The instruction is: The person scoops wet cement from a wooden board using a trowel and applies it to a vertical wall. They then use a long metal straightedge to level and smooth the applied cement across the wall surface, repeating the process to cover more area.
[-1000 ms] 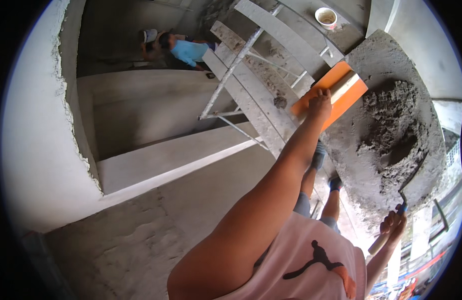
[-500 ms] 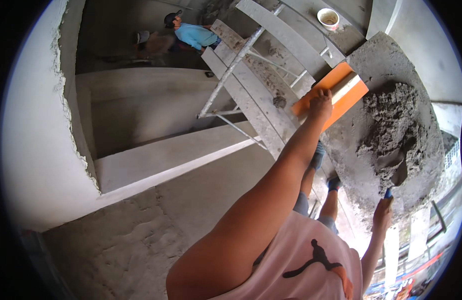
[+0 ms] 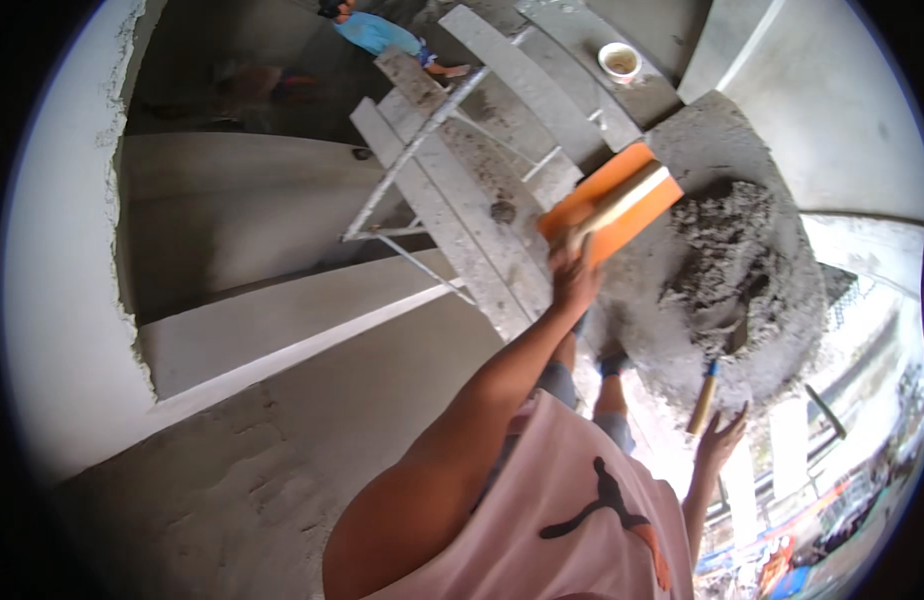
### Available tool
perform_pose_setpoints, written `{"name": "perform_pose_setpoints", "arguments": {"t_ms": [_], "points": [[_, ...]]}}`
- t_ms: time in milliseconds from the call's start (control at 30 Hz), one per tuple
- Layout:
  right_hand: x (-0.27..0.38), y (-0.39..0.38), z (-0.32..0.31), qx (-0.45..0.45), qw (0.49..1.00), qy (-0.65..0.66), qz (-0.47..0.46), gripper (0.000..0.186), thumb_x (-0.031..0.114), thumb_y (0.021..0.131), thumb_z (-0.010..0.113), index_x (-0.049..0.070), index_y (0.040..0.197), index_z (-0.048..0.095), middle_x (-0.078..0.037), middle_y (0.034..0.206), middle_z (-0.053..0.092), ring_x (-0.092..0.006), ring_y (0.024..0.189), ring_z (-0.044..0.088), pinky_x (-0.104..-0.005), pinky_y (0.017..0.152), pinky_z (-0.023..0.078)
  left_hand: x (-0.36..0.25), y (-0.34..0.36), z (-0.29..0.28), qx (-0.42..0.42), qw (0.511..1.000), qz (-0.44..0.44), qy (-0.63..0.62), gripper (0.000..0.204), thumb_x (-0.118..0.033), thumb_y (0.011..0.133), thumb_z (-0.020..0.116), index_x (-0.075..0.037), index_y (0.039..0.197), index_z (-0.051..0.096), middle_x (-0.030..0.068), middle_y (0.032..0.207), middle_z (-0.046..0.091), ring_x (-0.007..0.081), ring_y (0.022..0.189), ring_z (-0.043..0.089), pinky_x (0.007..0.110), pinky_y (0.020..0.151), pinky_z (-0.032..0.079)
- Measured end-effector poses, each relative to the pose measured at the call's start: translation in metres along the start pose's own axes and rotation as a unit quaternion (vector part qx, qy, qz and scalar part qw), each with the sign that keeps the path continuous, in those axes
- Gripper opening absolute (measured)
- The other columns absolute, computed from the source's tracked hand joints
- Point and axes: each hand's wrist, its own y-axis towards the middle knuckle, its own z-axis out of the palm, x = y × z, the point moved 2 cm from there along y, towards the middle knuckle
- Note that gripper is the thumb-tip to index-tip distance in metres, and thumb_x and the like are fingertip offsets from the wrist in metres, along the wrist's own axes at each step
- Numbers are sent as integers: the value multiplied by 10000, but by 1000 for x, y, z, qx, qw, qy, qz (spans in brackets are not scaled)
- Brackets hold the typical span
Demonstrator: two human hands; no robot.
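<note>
An orange plastering float with a pale, long handle lies tilted over the far left part of the mortar board. My left hand is closed on the float's near end; its fingertips are slightly blurred. Grey wet mortar is heaped on a broad, mortar-coated board. A trowel with a wooden handle and blue collar rests at the heap's near edge, its blade mostly hidden in mortar. Just right of that handle, my right hand is open with fingers spread, apart from the trowel.
Metal-framed scaffolding with planks stands to the left of the board. A white bucket sits on a far plank. Another person in a blue shirt is at the far left. A rough-edged wall rises on the left.
My right hand has let go of the trowel and opened beside it. My left hand has shifted toward the float's near end. The view has turned, moving the scene leftward.
</note>
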Motion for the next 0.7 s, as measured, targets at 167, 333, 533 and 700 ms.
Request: {"name": "perform_pose_setpoints", "arguments": {"t_ms": [167, 333, 533, 700], "points": [[16, -47, -31, 33, 996, -75, -29, 679, 210, 853, 597, 98, 1445, 283, -239, 1319, 434, -404, 1194, 436, -521, 966, 375, 46, -134, -63, 79, 994, -65, 23, 608, -218, 761, 671, -53, 1305, 456, 273, 1378, 348, 411, 1250, 367, 507, 1021, 279], [39, -74, -2, 114, 984, -33, -130, 754, 209, 803, 631, 106, 1454, 265, -215, 1313, 421, -386, 1190, 427, -490, 977, 356, 132, -252, -103, 343, 864, -366, 32, 477, -351, 857, 584, -16, 1189, 510, 232, 1184, 563, 399, 1101, 546, 518, 903, 433], [78, -82, -14, 173, 940, 25, -293, 743, 184, 793, 638, 75, 1436, 283, -228, 1262, 446, -419, 1129, 445, -489, 964, 367, 144, -395, -124, 221, 856, -442, -150, 500, -393, 885, 552, 33, 1144, 517, 238, 1043, 633, 378, 1026, 595, 440, 869, 472], [73, -73, -8, 187, 911, -6, -369, 739, 132, 770, 627, 46, 1422, 291, -243, 1228, 462, -425, 1096, 453, -500, 954, 366, 108, -470, -102, 189, 842, -474, -177, 422, -378, 892, 581, 13, 1052, 576, 192, 995, 657, 275, 924, 639, 381, 812, 496]]}}
